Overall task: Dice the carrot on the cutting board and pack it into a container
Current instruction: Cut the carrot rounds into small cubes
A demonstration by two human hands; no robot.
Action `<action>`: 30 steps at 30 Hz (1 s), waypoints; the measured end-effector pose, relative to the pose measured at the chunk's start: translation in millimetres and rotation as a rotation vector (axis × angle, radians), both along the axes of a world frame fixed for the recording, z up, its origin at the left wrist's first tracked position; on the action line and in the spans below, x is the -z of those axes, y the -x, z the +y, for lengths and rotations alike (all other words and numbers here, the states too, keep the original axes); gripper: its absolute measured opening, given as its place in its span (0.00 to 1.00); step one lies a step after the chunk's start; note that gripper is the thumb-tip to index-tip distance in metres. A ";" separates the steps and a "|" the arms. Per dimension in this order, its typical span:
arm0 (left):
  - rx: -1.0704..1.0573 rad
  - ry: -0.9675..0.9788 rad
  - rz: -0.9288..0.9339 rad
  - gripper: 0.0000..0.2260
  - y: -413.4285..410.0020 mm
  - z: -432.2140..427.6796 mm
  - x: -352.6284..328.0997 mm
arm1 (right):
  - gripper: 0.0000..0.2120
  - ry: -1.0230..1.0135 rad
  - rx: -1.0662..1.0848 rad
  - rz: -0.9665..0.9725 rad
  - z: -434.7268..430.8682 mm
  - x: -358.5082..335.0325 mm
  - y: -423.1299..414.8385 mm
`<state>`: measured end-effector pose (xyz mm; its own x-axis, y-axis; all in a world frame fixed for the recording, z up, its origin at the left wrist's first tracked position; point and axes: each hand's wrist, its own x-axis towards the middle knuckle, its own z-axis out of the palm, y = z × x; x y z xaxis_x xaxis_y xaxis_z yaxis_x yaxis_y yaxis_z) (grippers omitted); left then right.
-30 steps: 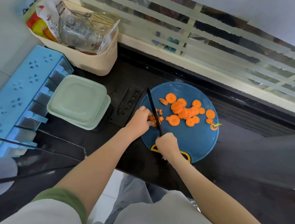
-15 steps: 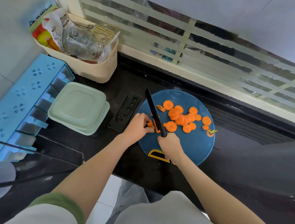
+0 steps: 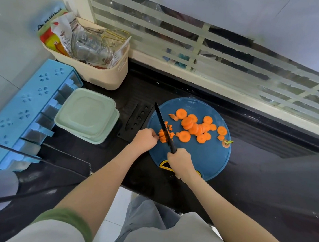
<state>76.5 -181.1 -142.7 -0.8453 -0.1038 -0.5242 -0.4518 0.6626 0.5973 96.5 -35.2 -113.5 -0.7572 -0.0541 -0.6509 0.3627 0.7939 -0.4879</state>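
Mid-frame our left hand [image 3: 146, 139] pinches the likely stiff, slippery carrot bits [image 3: 162, 138] edgewise, beside the knife [image 3: 163, 126] our right hand [image 3: 180, 161] grips.

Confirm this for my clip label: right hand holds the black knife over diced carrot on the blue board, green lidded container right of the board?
No: the head view shows the green lidded container left of the blue board; the right hand does hold the black knife.

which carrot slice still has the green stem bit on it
The small end piece nearest the right edge of the cutting board; a green stub sticks out, the other slices are plain orange.
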 end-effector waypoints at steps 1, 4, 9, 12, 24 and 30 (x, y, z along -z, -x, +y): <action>0.002 -0.003 -0.005 0.12 0.9 0.7 -0.4 | 0.10 0.007 0.028 -0.006 0.3 1.8 0.2; 0.000 -0.023 -0.020 0.13 0.6 2.9 0.6 | 0.10 -0.021 0.002 -0.002 -0.4 6.5 1.0; -0.023 -0.054 -0.024 0.13 1.1 3.9 3.7 | 0.13 -0.077 -0.045 -0.063 -1.1 12.6 5.7; -0.016 -0.064 -0.058 0.13 4.2 3.6 2.2 | 0.13 -0.089 0.008 -0.092 -0.5 17.5 7.3; -0.045 -0.119 -0.146 0.15 8.1 3.6 0.1 | 0.13 -0.042 0.067 -0.058 -11.4 16.0 19.6; -0.065 -0.124 -0.155 0.15 8.5 1.8 -3.0 | 0.14 0.018 0.066 0.004 -1.6 2.5 21.9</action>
<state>68.0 -179.3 -139.7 -0.7471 -0.0819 -0.6597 -0.5840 0.5550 0.5924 74.6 -36.8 -116.0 -0.7618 -0.0156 -0.6476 0.4123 0.7593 -0.5034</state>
